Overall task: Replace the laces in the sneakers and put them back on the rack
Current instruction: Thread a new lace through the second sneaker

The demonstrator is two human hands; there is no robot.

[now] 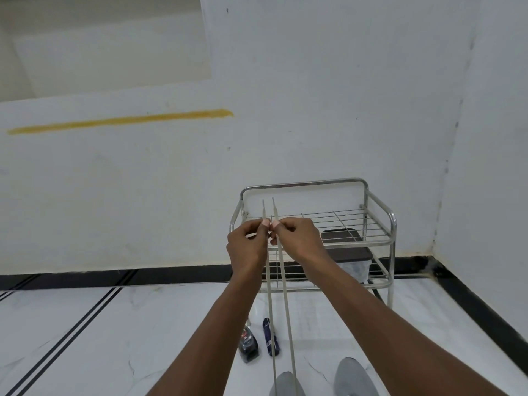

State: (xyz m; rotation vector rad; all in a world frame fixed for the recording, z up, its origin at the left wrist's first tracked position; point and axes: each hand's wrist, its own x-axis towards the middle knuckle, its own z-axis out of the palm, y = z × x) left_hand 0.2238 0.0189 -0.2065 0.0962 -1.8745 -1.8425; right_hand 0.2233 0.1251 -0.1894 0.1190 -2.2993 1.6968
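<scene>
Left hand (247, 247) | right hand (297, 241) | each pinches one end of thin grey-white lace (281, 281) | strands run down to grey sneaker (285, 384), directly below

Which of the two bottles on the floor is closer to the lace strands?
The slim dark blue bottle: the left lace strand crosses right over it. The squat black bottle lies to its left, clear of both strands.
</scene>
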